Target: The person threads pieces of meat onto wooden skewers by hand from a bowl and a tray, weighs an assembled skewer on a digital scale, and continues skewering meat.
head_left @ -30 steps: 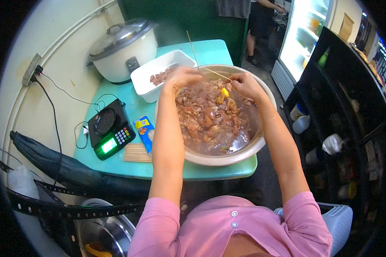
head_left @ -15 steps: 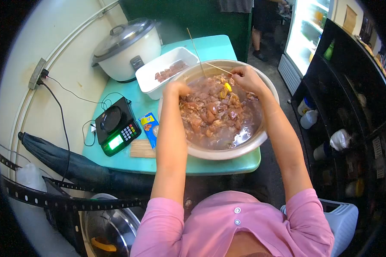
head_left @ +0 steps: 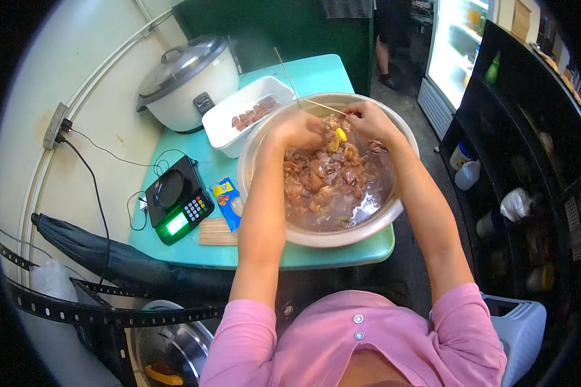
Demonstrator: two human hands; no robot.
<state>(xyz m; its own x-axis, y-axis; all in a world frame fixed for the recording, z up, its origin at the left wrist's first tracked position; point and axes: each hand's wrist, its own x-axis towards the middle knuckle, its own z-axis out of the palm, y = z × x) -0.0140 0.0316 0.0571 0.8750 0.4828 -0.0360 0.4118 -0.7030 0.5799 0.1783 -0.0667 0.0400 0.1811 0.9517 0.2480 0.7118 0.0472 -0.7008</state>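
A large round basin (head_left: pixel 409 187) at the table's front right holds meat pieces (head_left: pixel 323 177) in cloudy liquid, with a yellow piece (head_left: pixel 341 134) near its back. My right hand (head_left: pixel 368 121) is closed on a thin wooden skewer (head_left: pixel 323 106) over the basin's back rim, the skewer pointing left. My left hand (head_left: pixel 303 131) is over the meat at the basin's back left, fingers curled; what they hold, if anything, is hidden. A second stick (head_left: pixel 285 69) leans up at the back rim. Behind to the left, a white tray (head_left: pixel 221 137) holds some meat pieces.
On the turquoise table (head_left: pixel 303 259) are a rice cooker (head_left: pixel 193 84), a lit scale (head_left: pixel 177 203), a blue packet (head_left: pixel 226 200) and a row of skewers (head_left: pixel 217 232). Black shelves (head_left: pixel 529 148) stand right, beside a lit fridge (head_left: pixel 455 58). A person's leg (head_left: pixel 383 58) shows behind.
My left hand has gone from the basin's back left down to its left side, then back right toward the yellow piece. My right hand still holds the skewer. The view has shifted slightly.
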